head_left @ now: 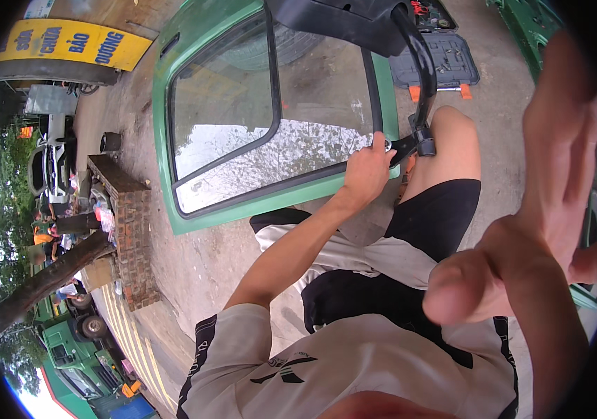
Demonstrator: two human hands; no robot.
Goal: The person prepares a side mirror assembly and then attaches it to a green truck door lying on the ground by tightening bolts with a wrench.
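Right hand (557, 174) spread near the lens; left hand (367, 173) grips the mirror bracket (410, 144) on a green door (270, 202), which could swing and slip.

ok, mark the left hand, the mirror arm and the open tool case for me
left hand (367, 171), head view, back of the hand at the mirror bracket.
mirror arm (420, 59), head view, middle of the black curved tube.
tool case (445, 59), head view, grey open lid.

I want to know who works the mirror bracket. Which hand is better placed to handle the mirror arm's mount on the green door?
Probably the left hand: it is already at the mirror arm's mount on the green truck door. The right hand is raised, open and away from it.
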